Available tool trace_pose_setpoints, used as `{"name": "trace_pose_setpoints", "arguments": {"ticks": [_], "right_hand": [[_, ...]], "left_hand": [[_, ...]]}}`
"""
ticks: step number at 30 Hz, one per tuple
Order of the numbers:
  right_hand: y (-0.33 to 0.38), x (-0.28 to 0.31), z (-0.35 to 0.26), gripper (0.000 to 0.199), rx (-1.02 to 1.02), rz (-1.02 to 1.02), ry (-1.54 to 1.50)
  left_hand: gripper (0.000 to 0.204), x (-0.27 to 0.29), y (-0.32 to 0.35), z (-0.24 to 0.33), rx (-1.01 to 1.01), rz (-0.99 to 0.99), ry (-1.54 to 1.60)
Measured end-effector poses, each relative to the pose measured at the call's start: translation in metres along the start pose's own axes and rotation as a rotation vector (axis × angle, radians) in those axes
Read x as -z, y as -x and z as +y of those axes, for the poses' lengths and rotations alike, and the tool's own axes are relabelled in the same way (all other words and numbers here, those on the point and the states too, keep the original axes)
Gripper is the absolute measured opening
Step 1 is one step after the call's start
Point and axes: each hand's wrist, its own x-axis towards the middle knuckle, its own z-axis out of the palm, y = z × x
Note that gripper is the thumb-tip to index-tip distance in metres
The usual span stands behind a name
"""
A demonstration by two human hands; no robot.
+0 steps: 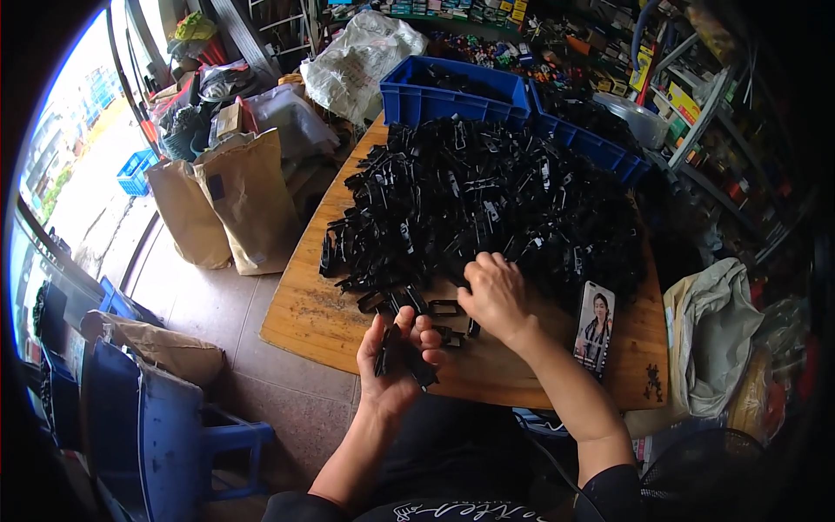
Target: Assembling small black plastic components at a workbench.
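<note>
A large heap of black plastic parts (487,191), many of them narrow and frame-like, covers much of the wooden table (304,322). Palm up near the table's front edge, my left hand (391,374) has its fingers curled round several black plastic parts (402,355). My right hand (497,296) is at the near edge of the heap, back of the hand upward and fingers bent inward. Its fingertips are hidden, so what they grip cannot be made out. A few loose black parts (444,308) lie on the wood between my hands.
A phone (595,326) with a lit screen stands right of my right forearm. Blue crates (452,109) holding black parts sit behind the heap. Brown paper sacks (252,204) and a blue stool (239,439) are at left, an open pale sack (713,335) at right.
</note>
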Motion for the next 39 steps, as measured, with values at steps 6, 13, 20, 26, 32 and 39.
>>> {"name": "trace_pose_setpoints", "arguments": {"ticks": [6, 13, 20, 26, 32, 39], "right_hand": [[0.033, 0.042, 0.018, 0.016, -0.296, -0.275, -1.043], [0.09, 0.052, 0.001, 0.029, -0.59, -0.411, -1.776], [0.096, 0.058, -0.009, 0.022, -0.014, 0.073, -0.797], [0.106, 0.083, 0.109, 0.014, -0.668, 0.471, -0.353], [0.156, 0.032, 0.238, 0.026, -0.711, 0.333, -0.101], [0.187, 0.052, 0.227, 0.01, -0.709, 0.378, -0.132]], "left_hand": [[0.021, 0.003, -0.001, 0.006, -0.086, 0.072, -0.253], [0.025, -0.016, -0.001, -0.021, -0.165, 0.197, -1.078], [0.019, -0.005, -0.001, -0.027, 0.129, 0.178, -0.776], [0.018, -0.008, 0.008, -0.008, -0.028, 0.222, -0.886], [0.019, -0.01, -0.004, -0.024, -0.031, 0.155, -0.837], [0.022, -0.008, -0.001, -0.015, -0.043, 0.2, -0.888]]}}
